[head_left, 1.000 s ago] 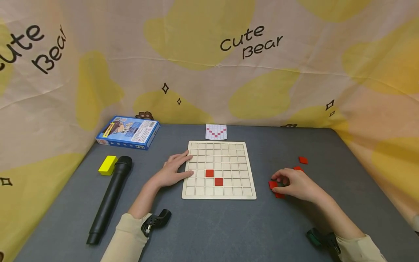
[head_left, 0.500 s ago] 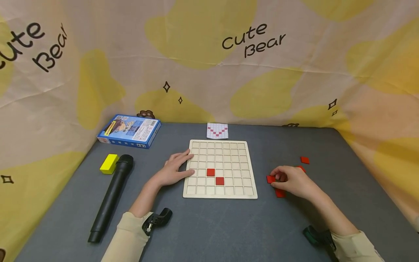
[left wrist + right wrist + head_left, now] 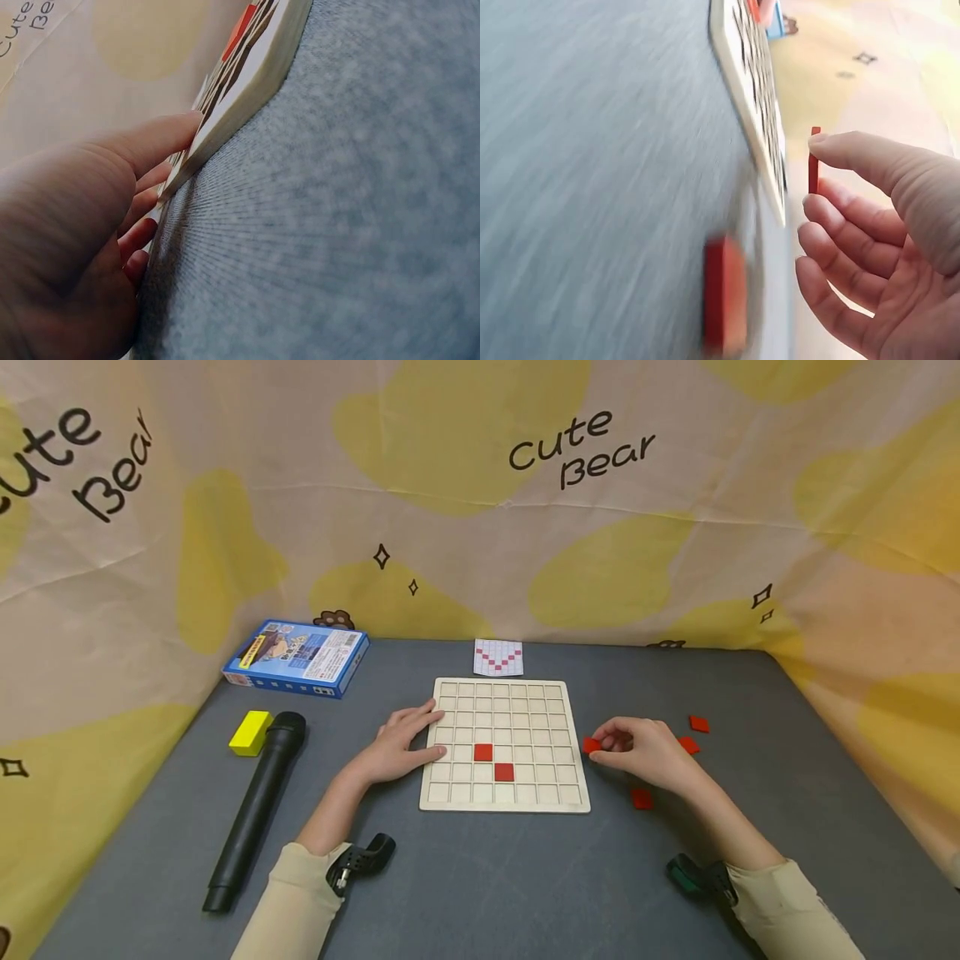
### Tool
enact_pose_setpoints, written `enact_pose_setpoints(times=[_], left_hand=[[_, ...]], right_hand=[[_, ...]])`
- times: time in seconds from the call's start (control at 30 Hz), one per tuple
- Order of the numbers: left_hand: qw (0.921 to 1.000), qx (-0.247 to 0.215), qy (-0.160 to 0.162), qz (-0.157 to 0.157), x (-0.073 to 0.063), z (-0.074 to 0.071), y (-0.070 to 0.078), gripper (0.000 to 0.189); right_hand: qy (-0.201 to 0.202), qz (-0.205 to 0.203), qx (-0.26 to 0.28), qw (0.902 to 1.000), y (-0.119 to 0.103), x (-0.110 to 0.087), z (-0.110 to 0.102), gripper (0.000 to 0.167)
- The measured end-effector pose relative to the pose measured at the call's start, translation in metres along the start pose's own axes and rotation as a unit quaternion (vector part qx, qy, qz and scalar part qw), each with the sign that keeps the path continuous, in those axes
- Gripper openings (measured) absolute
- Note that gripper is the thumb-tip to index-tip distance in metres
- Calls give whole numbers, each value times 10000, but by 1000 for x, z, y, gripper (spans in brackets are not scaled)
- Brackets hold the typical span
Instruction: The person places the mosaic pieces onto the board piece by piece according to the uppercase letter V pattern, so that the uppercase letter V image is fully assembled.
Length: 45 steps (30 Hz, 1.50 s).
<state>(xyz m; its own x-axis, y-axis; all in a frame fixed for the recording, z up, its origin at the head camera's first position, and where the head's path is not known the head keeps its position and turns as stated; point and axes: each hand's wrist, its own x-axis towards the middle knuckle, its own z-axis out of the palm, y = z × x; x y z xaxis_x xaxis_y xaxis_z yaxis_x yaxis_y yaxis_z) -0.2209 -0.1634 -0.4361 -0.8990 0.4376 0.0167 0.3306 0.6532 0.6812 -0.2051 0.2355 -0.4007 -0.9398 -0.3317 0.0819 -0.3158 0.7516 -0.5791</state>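
Note:
In the head view a pale wooden grid board [image 3: 547,789] lies on the grey table, with one red tile [image 3: 483,752] and another red tile [image 3: 504,772] in its cells. My left hand [image 3: 393,747] rests at the board's left edge, thumb and fingertips touching it and spread apart. Just off the board's right edge, my right hand [image 3: 645,752] pinches a red square tile [image 3: 591,745] between thumb and fingers. The right wrist view shows that tile [image 3: 814,165] edge-on, held above the table.
Several loose red tiles [image 3: 642,799] lie near the right forearm. Behind the board is a small pattern card [image 3: 498,657]. At the left are a blue box [image 3: 296,656], a yellow block [image 3: 251,732] and a black microphone [image 3: 255,810]. A printed cloth hangs behind.
My right hand has picked up a red tile from the loose ones and carried it left and forward to the board's right edge. The left hand stays at the board.

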Motion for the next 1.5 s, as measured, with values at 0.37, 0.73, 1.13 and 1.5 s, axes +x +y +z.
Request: enact_pose_setpoints(times=[0.37,0.73,1.13,1.5], left_hand=[[9999,-28,94,97,-2,0,1,64],[10000,46,26,22,-1,-1,2,65],[10000,9,76,27,-1,0,0,64],[10000,46,77,41,-1,0,2,63]], right_hand=[[-347,-592,446,9966,-46,47,35,20],[-603,-819,578,9931,-88,85,73,22],[-900,-1074,-212,9899,-109,102,91,20],[-893,-1228,-126,9883,-104,100,94,24]])
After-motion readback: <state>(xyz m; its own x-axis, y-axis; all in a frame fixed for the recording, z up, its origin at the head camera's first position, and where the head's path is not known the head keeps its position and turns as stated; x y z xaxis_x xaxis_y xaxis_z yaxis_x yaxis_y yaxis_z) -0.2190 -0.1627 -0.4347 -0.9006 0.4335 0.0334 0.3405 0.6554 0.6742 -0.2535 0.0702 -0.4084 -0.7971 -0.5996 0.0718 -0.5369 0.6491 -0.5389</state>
